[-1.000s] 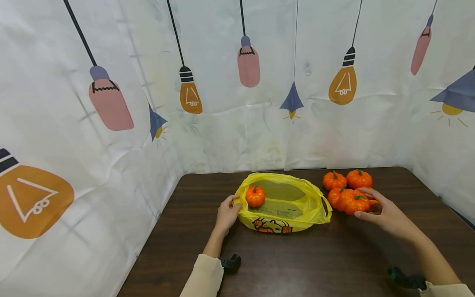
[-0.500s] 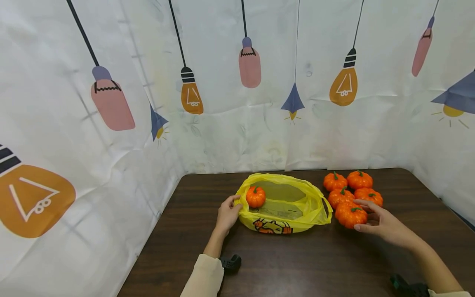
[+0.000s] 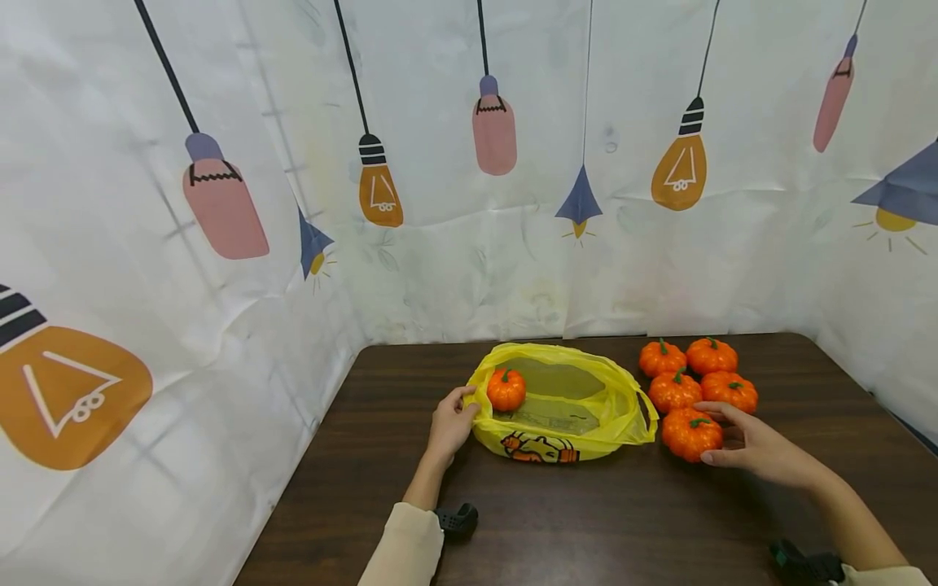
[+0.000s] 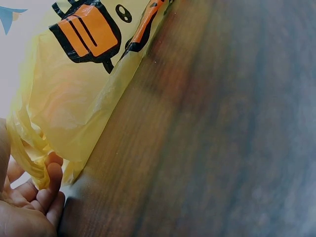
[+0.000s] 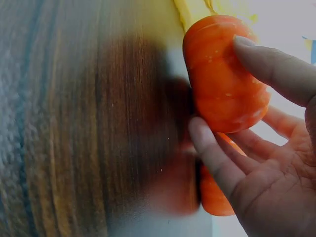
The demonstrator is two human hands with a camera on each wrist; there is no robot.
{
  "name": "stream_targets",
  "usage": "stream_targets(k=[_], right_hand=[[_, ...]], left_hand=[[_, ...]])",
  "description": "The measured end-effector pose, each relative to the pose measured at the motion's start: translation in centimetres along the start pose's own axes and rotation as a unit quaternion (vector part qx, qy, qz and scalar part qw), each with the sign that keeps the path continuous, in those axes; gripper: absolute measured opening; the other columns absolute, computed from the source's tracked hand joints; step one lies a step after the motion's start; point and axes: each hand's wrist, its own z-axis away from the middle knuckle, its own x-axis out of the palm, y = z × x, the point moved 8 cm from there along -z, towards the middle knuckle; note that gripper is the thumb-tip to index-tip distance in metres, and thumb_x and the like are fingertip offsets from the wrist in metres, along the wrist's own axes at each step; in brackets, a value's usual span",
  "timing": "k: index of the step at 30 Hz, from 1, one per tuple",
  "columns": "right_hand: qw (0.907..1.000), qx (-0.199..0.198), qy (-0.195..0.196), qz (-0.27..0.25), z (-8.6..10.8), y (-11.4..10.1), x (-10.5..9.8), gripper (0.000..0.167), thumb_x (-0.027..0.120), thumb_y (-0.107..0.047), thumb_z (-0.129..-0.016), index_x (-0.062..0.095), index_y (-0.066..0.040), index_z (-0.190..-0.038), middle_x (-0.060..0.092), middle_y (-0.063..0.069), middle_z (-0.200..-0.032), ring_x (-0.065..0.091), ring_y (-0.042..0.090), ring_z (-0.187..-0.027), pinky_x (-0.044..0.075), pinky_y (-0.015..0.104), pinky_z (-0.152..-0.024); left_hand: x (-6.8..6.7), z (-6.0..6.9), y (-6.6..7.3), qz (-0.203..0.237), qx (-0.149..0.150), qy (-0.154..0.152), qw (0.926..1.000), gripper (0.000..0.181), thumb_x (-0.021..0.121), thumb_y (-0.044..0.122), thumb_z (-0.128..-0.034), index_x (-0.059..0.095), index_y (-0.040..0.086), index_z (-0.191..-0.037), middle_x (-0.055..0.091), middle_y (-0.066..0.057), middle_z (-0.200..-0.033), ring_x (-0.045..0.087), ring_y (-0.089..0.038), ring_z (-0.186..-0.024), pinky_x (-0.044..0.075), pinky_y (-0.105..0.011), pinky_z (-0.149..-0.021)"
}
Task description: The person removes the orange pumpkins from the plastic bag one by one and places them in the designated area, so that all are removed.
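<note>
A yellow plastic bag (image 3: 586, 443) with a printed cartoon lies with its mouth spread wide on the table. One small orange pumpkin (image 3: 506, 390) sits inside, near the left side. My left hand (image 3: 449, 425) pinches the bag's left rim; in the left wrist view its fingers (image 4: 53, 180) hold a gathered fold of the plastic. To the right of the bag, my right hand (image 3: 762, 448) grips another pumpkin (image 3: 691, 435) between thumb and fingers. In the right wrist view the thumb presses one side of this pumpkin (image 5: 224, 74), and the fingers reach round the other.
Several more pumpkins (image 3: 674, 391) stand grouped behind the gripped one, right of the bag. The dark wooden table (image 3: 586, 521) ends at a back edge against a white curtain (image 3: 454, 277) printed with lamps. Black wrist devices (image 3: 458, 521) are strapped on both forearms.
My right hand has brought its pumpkin left and nearer to me, away from the group, uncovering the pumpkin behind. The left hand keeps its hold on the bag.
</note>
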Motion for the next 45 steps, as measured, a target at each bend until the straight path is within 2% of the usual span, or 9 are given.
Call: stream_targets(k=[7,10,17,20,24,27,32,38,45], right_hand=[[0.9999,0.005,-0.002,0.009,-0.1,0.4,0.1,0.071,0.077,-0.027,-0.092,0.043,-0.003,-0.15,0.047,0.028,-0.147,0.041,-0.015,-0.116,0.051,0.052,-0.089],[0.9999,0.007,-0.006,0.011,-0.2,0.6,0.1,0.072,0.076,-0.027,-0.092,0.042,-0.003,-0.15,0.047,0.029,-0.147,0.042,-0.011,-0.118,0.05,0.055,-0.09],[0.9997,0.007,-0.015,0.016,-0.5,0.7,0.1,0.072,0.076,-0.026,-0.092,0.039,0.003,-0.148,0.046,0.032,-0.145,0.048,0.048,-0.129,0.05,0.054,-0.091],[0.9996,0.013,-0.013,0.024,-0.6,1.0,0.1,0.072,0.076,-0.028,-0.092,0.039,0.002,-0.147,0.047,0.029,-0.145,0.053,0.031,-0.125,0.052,0.038,-0.089],[0.9996,0.005,-0.013,0.024,-0.8,1.1,0.2,0.072,0.075,-0.025,-0.093,0.038,0.004,-0.147,0.047,0.03,-0.145,0.054,0.031,-0.122,0.049,0.021,-0.081],[0.9996,-0.004,-0.011,0.027,-0.9,1.0,0.2,0.071,0.075,-0.022,-0.093,0.038,0.006,-0.147,0.047,0.031,-0.144,0.052,0.046,-0.124,0.049,0.024,-0.082],[0.9994,-0.007,-0.007,0.033,-1.0,0.8,0.2,0.07,0.075,-0.021,-0.093,0.038,0.006,-0.146,0.047,0.031,-0.144,0.048,0.052,-0.128,0.05,0.05,-0.092],[0.9989,-0.007,-0.005,0.045,-1.1,0.8,0.1,0.07,0.075,-0.023,-0.093,0.039,0.006,-0.145,0.047,0.031,-0.143,0.049,0.051,-0.127,0.049,0.029,-0.086],[0.9991,0.002,-0.016,0.039,-1.0,0.9,0.3,0.073,0.075,-0.024,-0.093,0.035,0.006,-0.147,0.045,0.033,-0.144,0.048,0.052,-0.128,0.05,0.036,-0.087]], left_hand=[[0.0,0.0,0.0,-0.003,0.002,0.002,1.0,0.036,0.064,0.017,-0.0956,0.069,0.016,-0.131,0.042,0.0,-0.087,0.038,-0.012,-0.062,0.033,-0.022,-0.053],[0.0,0.0,0.0,-0.007,0.003,0.001,1.0,0.036,0.064,0.018,-0.0959,0.068,0.016,-0.132,0.042,0.0,-0.088,0.037,-0.012,-0.062,0.032,-0.022,-0.053],[0.0,0.1,0.1,-0.006,-0.002,-0.002,1.0,0.036,0.064,0.018,-0.0965,0.068,0.017,-0.132,0.041,0.0,-0.09,0.037,-0.011,-0.062,0.032,-0.021,-0.053],[0.0,0.1,0.2,-0.006,-0.005,-0.003,1.0,0.036,0.064,0.019,-0.0965,0.068,0.017,-0.132,0.041,0.0,-0.091,0.038,-0.011,-0.063,0.033,-0.021,-0.054],[0.0,0.1,0.3,-0.007,-0.005,0.0,1.0,0.036,0.064,0.019,-0.0962,0.069,0.017,-0.132,0.042,0.0,-0.091,0.038,-0.011,-0.064,0.033,-0.021,-0.055],[0.0,0.0,0.4,-0.009,-0.003,0.002,1.0,0.035,0.065,0.018,-0.0959,0.069,0.016,-0.131,0.042,0.0,-0.091,0.038,-0.011,-0.064,0.033,-0.021,-0.055],[0.0,0.0,0.1,-0.011,-0.003,0.003,0.9999,0.036,0.064,0.017,-0.0961,0.068,0.016,-0.131,0.042,0.0,-0.089,0.039,-0.011,-0.063,0.034,-0.021,-0.054],[0.0,0.0,0.1,-0.01,-0.005,0.001,0.9999,0.036,0.064,0.018,-0.0966,0.068,0.017,-0.132,0.043,0.0,-0.089,0.039,-0.011,-0.063,0.034,-0.021,-0.054],[0.0,0.1,0.1,-0.007,-0.005,-0.001,1.0,0.036,0.064,0.017,-0.0965,0.068,0.016,-0.132,0.042,0.0,-0.089,0.038,-0.011,-0.063,0.034,-0.021,-0.053]])
